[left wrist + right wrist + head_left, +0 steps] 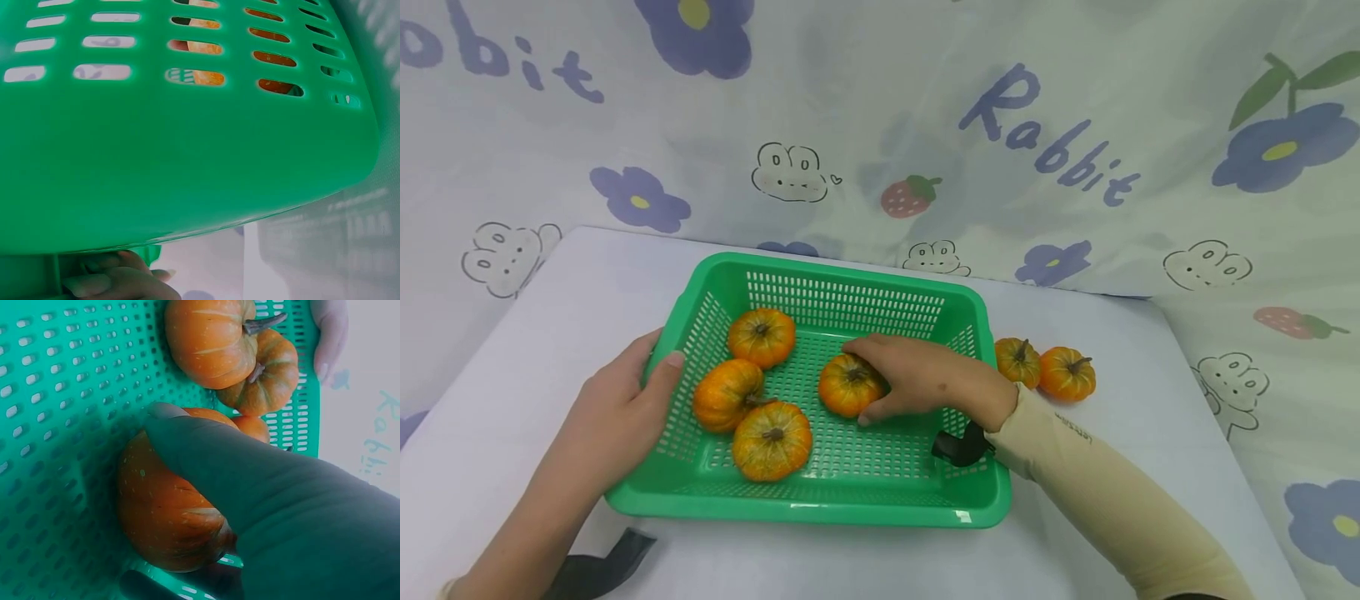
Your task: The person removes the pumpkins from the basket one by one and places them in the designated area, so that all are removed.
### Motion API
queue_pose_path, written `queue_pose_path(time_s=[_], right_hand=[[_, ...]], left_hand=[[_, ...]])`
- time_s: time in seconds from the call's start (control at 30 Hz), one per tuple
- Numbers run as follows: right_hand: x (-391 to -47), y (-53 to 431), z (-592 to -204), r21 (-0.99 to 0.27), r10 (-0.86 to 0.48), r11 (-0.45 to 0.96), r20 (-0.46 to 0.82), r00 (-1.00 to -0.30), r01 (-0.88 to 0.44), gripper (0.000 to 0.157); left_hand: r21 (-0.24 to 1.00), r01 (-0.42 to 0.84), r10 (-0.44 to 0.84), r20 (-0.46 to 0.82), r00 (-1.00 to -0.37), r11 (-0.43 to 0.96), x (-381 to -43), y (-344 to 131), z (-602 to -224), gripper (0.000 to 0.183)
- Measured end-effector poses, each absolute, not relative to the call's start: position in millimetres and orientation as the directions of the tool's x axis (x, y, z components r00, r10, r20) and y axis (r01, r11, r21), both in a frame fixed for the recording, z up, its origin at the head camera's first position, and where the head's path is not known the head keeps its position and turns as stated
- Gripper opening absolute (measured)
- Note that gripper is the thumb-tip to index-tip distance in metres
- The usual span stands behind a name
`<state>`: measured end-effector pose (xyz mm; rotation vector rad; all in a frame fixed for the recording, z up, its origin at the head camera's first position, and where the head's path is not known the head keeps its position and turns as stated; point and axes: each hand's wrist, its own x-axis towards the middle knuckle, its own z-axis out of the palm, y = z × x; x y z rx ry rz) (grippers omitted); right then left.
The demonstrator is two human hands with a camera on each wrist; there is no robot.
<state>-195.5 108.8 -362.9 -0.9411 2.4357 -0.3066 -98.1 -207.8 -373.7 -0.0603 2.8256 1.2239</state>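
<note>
Green plastic basket (850, 500) sits on the tabletop (550, 333) between both hands. The right hand (925, 379) reaches inside it, fingers and thumb curled round a small orange pumpkin (847, 385) resting on the basket floor. The left hand (617, 408) grips the basket's near-left rim, thumb hooked over the edge. Three more pumpkins (752, 383) lie between the hands; two others (1045, 368) sit outside, just beyond the right wrist.

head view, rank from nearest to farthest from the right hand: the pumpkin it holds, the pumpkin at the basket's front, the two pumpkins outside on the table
1. Small orange pumpkin under the right hand, mid green plastic basket.
2. Orange pumpkin at the basket's front, left of the hand.
3. Two orange pumpkins on the table, nearer one, then farther one; nearer may rival the front pumpkin.
</note>
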Motion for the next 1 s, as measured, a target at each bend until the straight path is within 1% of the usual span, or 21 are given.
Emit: queue_pose_path(time_s=[0.63, 1.0], right_hand=[[-195.0, 110.3, -362.6, -0.394, -0.693, 0.72, -0.356, -0.627, -0.571, 0.083], [-195.3, 112.3, -361.2, -0.429, -0.697, 0.713, -0.34, -0.632, -0.555, 0.082]], left_hand=[[0.734, -0.065, -0.014, -0.075, -0.997, 0.676, -97.7, -207.8, -374.6, 0.064], [0.737, -0.073, -0.008, -0.091, -0.996, 0.672, -98.0, -207.5, -372.6, 0.065]])
